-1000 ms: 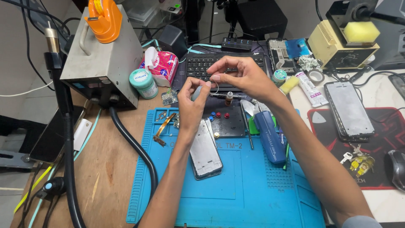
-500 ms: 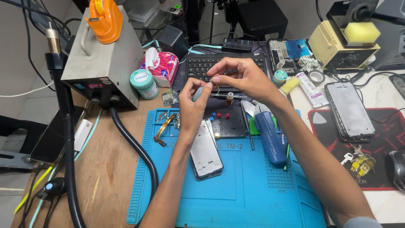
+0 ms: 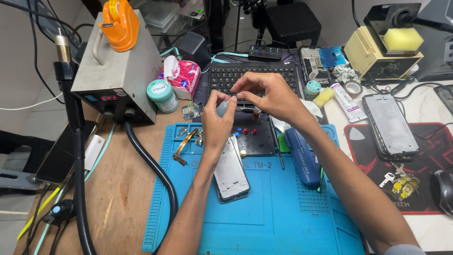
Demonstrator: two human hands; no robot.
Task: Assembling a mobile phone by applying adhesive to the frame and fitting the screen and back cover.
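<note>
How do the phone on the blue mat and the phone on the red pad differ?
The phone on the blue mat shows a pale, silvery inside; the phone on the red pad shows a dull grey face in a dark rim. The mat phone is partly covered by the left hand and its wrist; the pad phone lies uncovered, away from both hands. The mat phone lies mid-bench, the pad phone far right. Both lie flat, long side running away from the camera.

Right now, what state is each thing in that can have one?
left hand: raised, fingers pinching a small grey part
right hand: fingers pinched at the same part
phone frame: flat on the blue mat, opened
second phone: face up, screen dark
</note>
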